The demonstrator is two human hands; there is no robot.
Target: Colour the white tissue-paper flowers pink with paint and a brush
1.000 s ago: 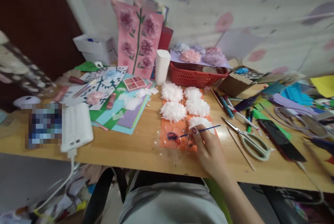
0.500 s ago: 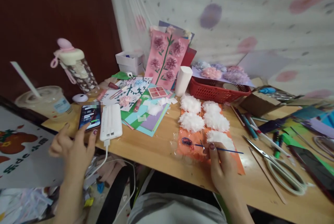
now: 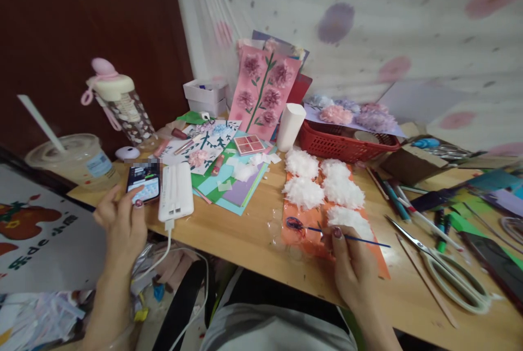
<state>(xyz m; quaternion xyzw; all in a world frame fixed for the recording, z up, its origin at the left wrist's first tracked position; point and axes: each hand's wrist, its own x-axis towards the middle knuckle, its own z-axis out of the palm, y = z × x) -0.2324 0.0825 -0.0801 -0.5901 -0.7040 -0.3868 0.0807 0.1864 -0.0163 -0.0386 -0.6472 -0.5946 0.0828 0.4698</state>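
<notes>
Right hand, lower right of centre, fingers pinched tight round blue brush; brush lies near-level, bristle end left of fingers at dark paint; left hand, lower left, farther off, fingers loosely spread, gripping nothing, at phone; bench bare mid-frame, front edge near paint; white flowers close beyond.

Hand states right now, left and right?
Left hand: open, holding nothing, at the lit phone.
Right hand: closed, holding the thin blue brush.
</notes>
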